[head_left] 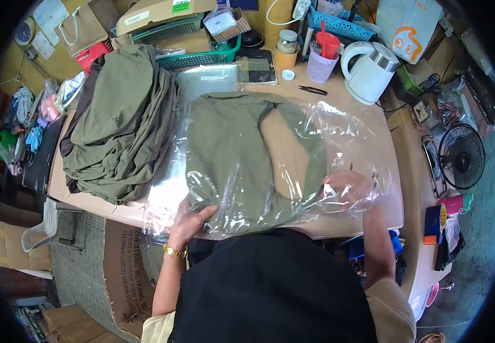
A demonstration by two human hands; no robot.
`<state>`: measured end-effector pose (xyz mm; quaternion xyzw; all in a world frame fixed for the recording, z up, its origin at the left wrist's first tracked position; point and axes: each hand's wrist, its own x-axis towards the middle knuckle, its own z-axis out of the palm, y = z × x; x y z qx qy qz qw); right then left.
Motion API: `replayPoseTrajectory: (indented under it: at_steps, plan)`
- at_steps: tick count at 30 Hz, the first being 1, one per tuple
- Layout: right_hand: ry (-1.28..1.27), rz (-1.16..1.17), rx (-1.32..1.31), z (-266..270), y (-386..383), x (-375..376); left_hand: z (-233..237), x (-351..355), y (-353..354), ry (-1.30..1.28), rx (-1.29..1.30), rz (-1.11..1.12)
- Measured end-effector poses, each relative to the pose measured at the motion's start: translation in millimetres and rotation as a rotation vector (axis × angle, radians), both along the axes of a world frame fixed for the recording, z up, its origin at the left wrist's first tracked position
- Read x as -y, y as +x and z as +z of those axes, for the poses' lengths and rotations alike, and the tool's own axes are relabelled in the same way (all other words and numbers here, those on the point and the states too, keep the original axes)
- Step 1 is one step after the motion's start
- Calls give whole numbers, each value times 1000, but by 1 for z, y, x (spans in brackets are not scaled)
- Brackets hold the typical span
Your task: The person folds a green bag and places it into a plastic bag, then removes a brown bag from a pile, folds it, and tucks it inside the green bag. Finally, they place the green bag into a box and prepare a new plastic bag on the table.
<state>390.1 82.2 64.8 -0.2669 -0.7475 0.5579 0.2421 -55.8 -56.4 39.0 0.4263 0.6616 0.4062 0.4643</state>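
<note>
Olive garment [230,154] in plastic [339,128]; left hand [190,220], right hand [347,187] seemingly pressing.

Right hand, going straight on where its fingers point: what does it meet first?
Probably the olive-green fabric garment, its lower corner just beyond the right hand. That hand looks covered by the crinkled clear plastic bag, so depth is uncertain.

The olive garment [230,154] was matt, softly creased cloth. The clear bag [339,128] around it was thin plastic film, glossy, wrinkled and full of glare. Left of the garment, the heap of clothes [116,120] was equally dull cloth. Under the garment, the tabletop [373,151] looked smooth and tan. Beyond the garment, the kettle [370,71] was glossy white plastic with a metal band. Nearer than the garment, the bracelet [174,250] was shiny gold metal.
</note>
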Motion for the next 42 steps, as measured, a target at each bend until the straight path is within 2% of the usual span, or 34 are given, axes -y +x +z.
replayPoseTrajectory:
  at_steps: [1,2,3,5,6,8,9,10,11,12,13,14,15,16,18,19,20,21,22,24,26,27,29,30,31,32,33,35,36,37,39,41,42]
  plan:
    - [-660,193,136,22,-24,-5,7,-10,12,-22,32,-63]
    - [-583,329,327,30,-45,-20,12,-17,19,-39,64,-123]
    - [-499,464,517,34,-63,-31,-7,-24,19,-33,47,-138]
    - [-61,326,380,33,-97,-35,18,-35,33,-113,89,-230]
    - [-60,331,379,30,-108,-39,12,-33,30,-113,88,-225]
    - [1051,144,406,18,-125,-47,-7,-30,20,72,239,-90]
    - [1055,150,402,4,-127,-52,4,-24,19,120,497,16]
    - [460,113,333,-13,-129,-56,10,-17,9,48,587,76]
    - [-136,71,253,-29,-127,-58,-4,-8,-4,62,473,84]
    - [-137,78,257,-37,-125,-54,-19,0,-14,76,362,93]
    - [215,71,319,-43,-123,-46,-10,7,-15,77,367,100]
    - [570,58,371,-46,-121,-40,3,13,-15,-63,180,55]
    - [377,76,548,-23,-123,-32,12,17,-17,-200,-10,6]
    - [380,70,548,-18,-124,-35,12,19,-20,-195,-11,2]
    - [396,191,682,-10,-122,-47,9,23,-23,7,499,84]
    - [391,183,687,-14,-120,-55,0,16,-26,-1,457,100]
    - [966,67,705,-22,-117,-68,-5,13,-25,-3,459,91]
    - [1542,-62,685,-22,-114,-78,-4,7,-19,85,273,157]
    - [1544,-72,690,-19,-105,-87,-2,3,-17,176,84,221]
    - [1641,-556,794,-1,-77,-102,3,10,-17,283,47,398]
    - [1692,-1042,871,11,-47,-113,-25,23,-36,249,133,366]
    - [1692,-1042,874,4,-35,-113,-27,34,-37,248,135,364]
    - [1023,-785,544,-42,-13,-109,-17,44,-41,9,403,433]
    - [693,-641,381,-65,-4,-102,4,46,-36,62,276,404]
    - [364,-487,221,-58,-12,-84,0,48,-42,212,11,402]
    - [721,-357,344,-50,-19,-63,-3,52,-47,360,-255,394]
    - [1073,-214,461,-12,-53,-32,10,45,-43,549,-846,468]
    - [1019,-99,440,3,-85,-16,49,24,-12,688,-836,396]
    - [1021,-94,438,9,-100,-14,60,5,12,769,-621,157]
    - [996,-36,435,14,-114,-15,85,-10,42,620,-608,-95]
    - [980,23,420,17,-132,-16,96,-54,104,783,-514,-290]
    - [503,61,270,10,-141,-19,70,-95,141,791,-488,-420]
    - [517,62,268,1,-133,-23,77,-104,149,803,-494,-415]
